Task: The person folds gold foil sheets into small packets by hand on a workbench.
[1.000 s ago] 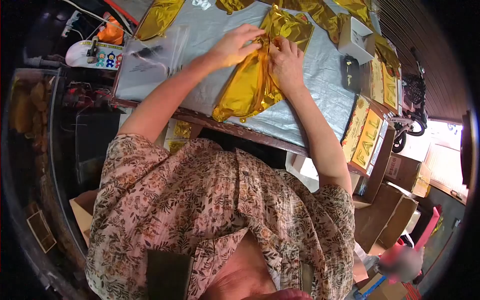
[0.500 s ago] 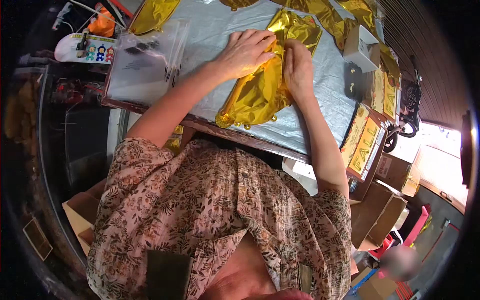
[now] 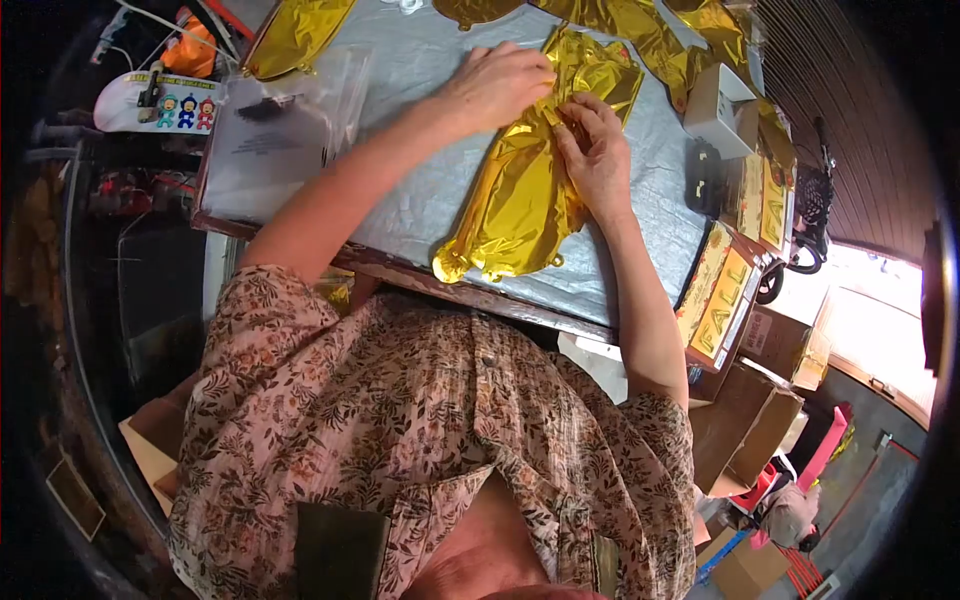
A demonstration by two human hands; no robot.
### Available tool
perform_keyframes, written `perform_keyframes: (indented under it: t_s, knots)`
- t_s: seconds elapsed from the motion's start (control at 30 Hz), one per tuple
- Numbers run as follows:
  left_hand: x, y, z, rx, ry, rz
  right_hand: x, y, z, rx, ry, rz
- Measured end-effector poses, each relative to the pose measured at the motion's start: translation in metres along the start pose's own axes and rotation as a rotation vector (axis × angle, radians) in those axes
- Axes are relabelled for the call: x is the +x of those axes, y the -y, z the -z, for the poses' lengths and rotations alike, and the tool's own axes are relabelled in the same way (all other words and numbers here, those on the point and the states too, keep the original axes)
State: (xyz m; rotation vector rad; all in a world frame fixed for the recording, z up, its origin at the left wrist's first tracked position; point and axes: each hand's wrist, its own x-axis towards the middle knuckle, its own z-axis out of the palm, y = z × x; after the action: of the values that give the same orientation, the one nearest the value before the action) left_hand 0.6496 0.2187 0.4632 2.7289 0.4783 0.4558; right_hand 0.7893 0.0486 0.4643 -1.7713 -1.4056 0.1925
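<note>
A flat, crinkled gold foil balloon (image 3: 520,200) lies lengthwise on the grey-covered table (image 3: 420,190), shiny and creased, its lower end near the table's front edge. The left hand (image 3: 500,85) presses on its upper part, fingers curled over the foil. The right hand (image 3: 597,150) pinches a fold beside it.

Our two bare forearms reach forward and converge, both elbows bent, left grip (image 3: 500,85) palm down, knuckles raised, fingers bent with their tips hidden from us, right grip (image 3: 597,150) just beside it, wrist straight, thumb and fingertips pinched together
</note>
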Motion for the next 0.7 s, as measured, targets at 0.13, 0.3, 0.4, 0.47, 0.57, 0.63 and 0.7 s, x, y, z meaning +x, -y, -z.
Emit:
perform_keyframes:
  t_s: [0.13,0.3,0.4,0.47,0.57,0.63,0.7]
  knots:
    - [0.025,0.020,0.001,0.084,-0.055,-0.101,0.000,0.006,0.002,0.030,0.014,-0.043]
    - [0.030,0.031,-0.013,0.062,-0.113,-0.119,0.000,0.006,0.002,0.041,-0.008,-0.028]
    - [0.029,0.034,-0.015,0.067,-0.179,-0.165,-0.001,0.003,0.002,-0.010,0.002,0.024]
    - [0.030,0.035,-0.015,0.048,-0.063,-0.087,0.000,0.005,0.004,-0.036,0.028,0.021]
    - [0.028,0.035,-0.017,0.106,-0.267,-0.238,-0.001,0.007,0.003,-0.016,0.024,0.026]
    - [0.029,0.037,-0.018,0.120,-0.252,-0.233,0.000,-0.001,0.003,-0.130,0.062,0.152]
    - [0.030,0.038,-0.019,0.079,-0.229,-0.222,-0.001,0.000,0.004,-0.099,0.082,0.123]
